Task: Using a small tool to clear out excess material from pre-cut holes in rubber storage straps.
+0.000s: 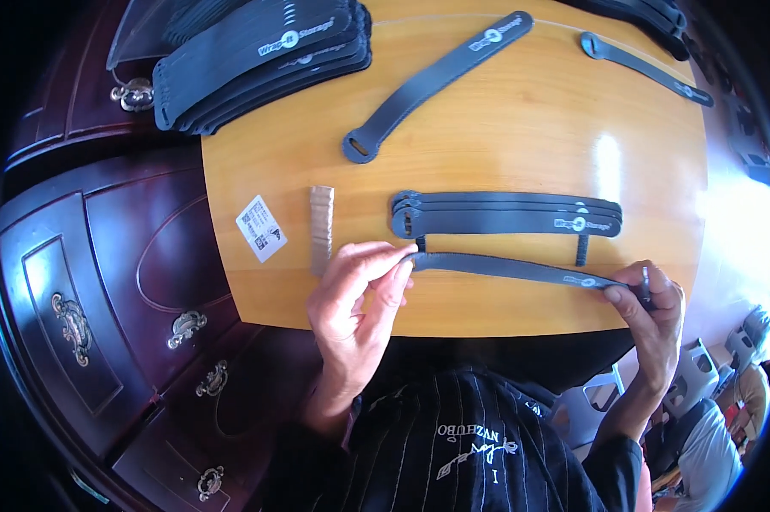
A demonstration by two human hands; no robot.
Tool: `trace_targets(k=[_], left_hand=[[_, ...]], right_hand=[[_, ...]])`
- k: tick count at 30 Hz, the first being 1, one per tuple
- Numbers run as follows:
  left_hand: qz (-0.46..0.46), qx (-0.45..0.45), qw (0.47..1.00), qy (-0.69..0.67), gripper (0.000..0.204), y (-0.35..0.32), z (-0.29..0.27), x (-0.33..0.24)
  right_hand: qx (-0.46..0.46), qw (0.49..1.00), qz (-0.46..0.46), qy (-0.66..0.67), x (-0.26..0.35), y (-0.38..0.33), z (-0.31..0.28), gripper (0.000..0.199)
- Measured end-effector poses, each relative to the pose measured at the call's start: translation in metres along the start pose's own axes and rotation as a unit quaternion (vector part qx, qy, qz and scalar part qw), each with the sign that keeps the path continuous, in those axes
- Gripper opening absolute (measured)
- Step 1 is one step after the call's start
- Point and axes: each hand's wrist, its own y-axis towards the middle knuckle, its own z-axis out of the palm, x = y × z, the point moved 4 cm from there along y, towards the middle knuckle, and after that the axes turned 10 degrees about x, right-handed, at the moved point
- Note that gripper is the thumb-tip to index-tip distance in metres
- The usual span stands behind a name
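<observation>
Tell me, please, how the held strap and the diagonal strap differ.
The held strap is pinched by the left hand and right hand; the diagonal strap lies untouched on the table. The held strap runs roughly crosswise; the diagonal strap slants. Both are dark with white print.

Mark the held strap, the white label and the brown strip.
Held strap (502,267): head view, middle of its length.
White label (262,229): head view, middle of its face.
Brown strip (321,226): head view, middle of its visible length.

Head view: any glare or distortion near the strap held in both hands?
Head view: white glare on the tabletop, beyond the stacked straps, clear of the held strap; fisheye bending bows the tabletop's near edge; the far right looks washed out.
</observation>
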Motion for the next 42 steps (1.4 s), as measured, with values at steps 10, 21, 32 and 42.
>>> trace_targets(k=[10, 21, 32, 42], left_hand=[[-0.007, -0.075, 0.992, 0.100, 0.022, 0.008, -0.003, 0.004], [0.008, -0.089, 0.990, 0.107, 0.022, 0.015, 0.001, 0.010], [0.015, -0.084, 0.985, 0.149, 0.021, 0.018, 0.002, 0.006], [0.007, -0.079, 0.986, 0.149, 0.021, 0.019, 0.007, 0.004]], right_hand=[[-0.034, 0.999, 0.006, 0.026, 0.002, 0.010, -0.002, 0.023], [-0.069, 0.997, -0.002, 0.014, -0.002, 0.015, -0.005, 0.018], [-0.087, 0.996, -0.008, 0.008, -0.004, 0.018, -0.004, 0.020], [-0.100, 0.995, -0.003, 0.012, 0.004, 0.017, -0.006, 0.018]])
